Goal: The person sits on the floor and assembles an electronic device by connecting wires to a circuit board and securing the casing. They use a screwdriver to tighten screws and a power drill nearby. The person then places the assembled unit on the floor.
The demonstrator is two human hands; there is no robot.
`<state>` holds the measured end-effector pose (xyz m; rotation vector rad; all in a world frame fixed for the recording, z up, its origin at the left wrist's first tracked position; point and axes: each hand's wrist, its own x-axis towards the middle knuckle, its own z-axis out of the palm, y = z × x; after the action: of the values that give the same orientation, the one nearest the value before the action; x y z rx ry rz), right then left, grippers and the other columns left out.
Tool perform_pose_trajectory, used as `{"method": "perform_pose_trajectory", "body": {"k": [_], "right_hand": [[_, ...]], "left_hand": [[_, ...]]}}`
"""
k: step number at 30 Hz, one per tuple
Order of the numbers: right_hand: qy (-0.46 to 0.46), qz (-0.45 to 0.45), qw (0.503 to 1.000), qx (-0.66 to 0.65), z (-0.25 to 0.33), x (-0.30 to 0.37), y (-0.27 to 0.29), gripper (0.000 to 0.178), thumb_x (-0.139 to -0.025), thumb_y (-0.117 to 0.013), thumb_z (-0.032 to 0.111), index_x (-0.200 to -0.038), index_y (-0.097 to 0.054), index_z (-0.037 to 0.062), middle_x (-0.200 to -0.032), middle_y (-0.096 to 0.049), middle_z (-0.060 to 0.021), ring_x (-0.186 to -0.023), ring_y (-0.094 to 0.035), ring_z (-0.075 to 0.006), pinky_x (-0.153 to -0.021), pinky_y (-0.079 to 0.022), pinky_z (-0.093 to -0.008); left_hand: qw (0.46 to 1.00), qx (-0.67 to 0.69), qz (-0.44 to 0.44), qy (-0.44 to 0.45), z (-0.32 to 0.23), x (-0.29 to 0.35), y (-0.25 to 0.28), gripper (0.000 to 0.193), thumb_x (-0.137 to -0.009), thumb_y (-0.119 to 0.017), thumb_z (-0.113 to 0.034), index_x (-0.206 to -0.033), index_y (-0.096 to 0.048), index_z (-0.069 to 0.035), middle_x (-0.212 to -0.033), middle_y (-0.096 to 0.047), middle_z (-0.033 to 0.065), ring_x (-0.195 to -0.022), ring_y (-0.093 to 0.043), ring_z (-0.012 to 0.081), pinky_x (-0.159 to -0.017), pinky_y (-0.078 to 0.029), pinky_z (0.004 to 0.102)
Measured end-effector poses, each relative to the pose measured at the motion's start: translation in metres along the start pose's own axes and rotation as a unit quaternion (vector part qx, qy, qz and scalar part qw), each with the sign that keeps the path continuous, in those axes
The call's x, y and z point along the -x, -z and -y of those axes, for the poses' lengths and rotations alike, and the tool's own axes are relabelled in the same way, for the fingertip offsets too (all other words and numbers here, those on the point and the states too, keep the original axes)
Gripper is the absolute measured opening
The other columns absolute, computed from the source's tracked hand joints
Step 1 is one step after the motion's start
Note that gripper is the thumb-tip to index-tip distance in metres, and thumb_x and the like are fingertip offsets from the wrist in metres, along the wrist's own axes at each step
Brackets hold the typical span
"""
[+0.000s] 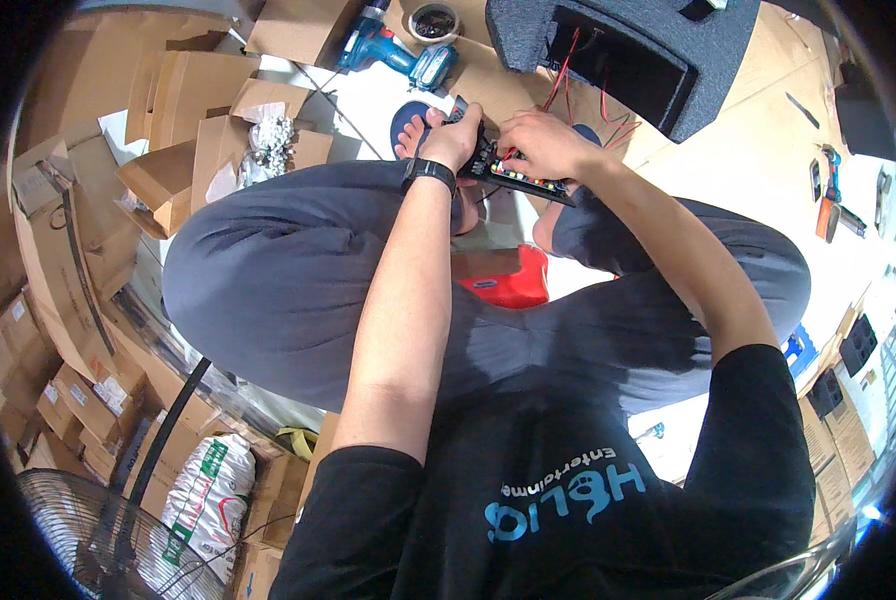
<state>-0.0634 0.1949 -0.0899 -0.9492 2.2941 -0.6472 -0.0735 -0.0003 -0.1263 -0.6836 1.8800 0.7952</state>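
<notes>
A long black panel [518,181], held near the top centre of the view, slants from upper left to lower right; small yellow, white and red parts, too tiny to identify, line its exposed face.

My panel [520,179] is black, dotted with red, yellow and white bits; red and black wires [565,72] run above it. I see a flecked dark-grey box [713,70], a teal-and-black drill [386,48], and a white sack [206,500] marked green and red. My trousers [278,270] are dark grey, my shirt [408,550] black with blue-and-white lettering.
</notes>
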Motion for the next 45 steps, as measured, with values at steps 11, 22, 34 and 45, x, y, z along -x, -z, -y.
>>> {"method": "perform_pose_trajectory", "body": {"k": [11,22,34,45], "right_hand": [[-0.066,-0.005,0.993,-0.094,-0.007,-0.003,-0.003,0.021,-0.081,-0.08,0.018,-0.087,-0.066,0.0027,-0.092,-0.068,-0.0142,-0.096,-0.067,-0.0343,-0.086,-0.052,-0.0451],[-0.093,0.044,0.976,-0.19,-0.014,-0.006,0.003,0.019,-0.081,-0.08,0.013,-0.095,-0.074,0.0024,-0.093,-0.072,-0.0161,-0.095,-0.07,-0.0335,-0.084,-0.056,-0.0426],[-0.14,0.107,0.983,0.047,0.098,0.092,0.089,0.021,-0.083,-0.074,0.009,-0.098,-0.073,-0.0047,-0.1,-0.074,-0.0237,-0.102,-0.072,-0.0384,-0.087,-0.06,-0.0465],[-0.371,0.109,0.918,-0.087,0.054,0.107,0.077,0.055,-0.074,-0.09,0.035,-0.113,-0.074,-0.0013,-0.112,-0.075,-0.0193,-0.103,-0.073,-0.0347,-0.089,-0.057,-0.0446]], "left_hand": [[1.0,-0.012,-0.025,-0.004,0.003,-0.01,-0.004,0.112,-0.082,-0.044,-0.083,-0.166,-0.014,-0.014,-0.173,0.008,0.0103,-0.158,0.009,0.0377,-0.088,-0.062,0.0527],[1.0,0.022,-0.004,-0.014,0.01,-0.008,-0.002,0.112,-0.082,-0.053,-0.076,-0.166,-0.01,-0.015,-0.173,0.009,0.0104,-0.155,-0.015,0.0359,-0.079,-0.063,0.053],[0.971,0.208,0.031,-0.112,0.029,0.066,0.007,0.105,-0.084,-0.066,-0.067,-0.16,-0.015,-0.017,-0.159,-0.024,0.0077,-0.129,-0.051,0.0234,-0.068,-0.063,0.0452],[0.927,0.328,0.113,-0.144,0.032,0.131,0.01,0.061,-0.095,-0.053,-0.066,-0.122,-0.062,-0.013,-0.102,-0.073,0.0035,-0.085,-0.073,0.0196,-0.07,-0.061,0.0395]]}}
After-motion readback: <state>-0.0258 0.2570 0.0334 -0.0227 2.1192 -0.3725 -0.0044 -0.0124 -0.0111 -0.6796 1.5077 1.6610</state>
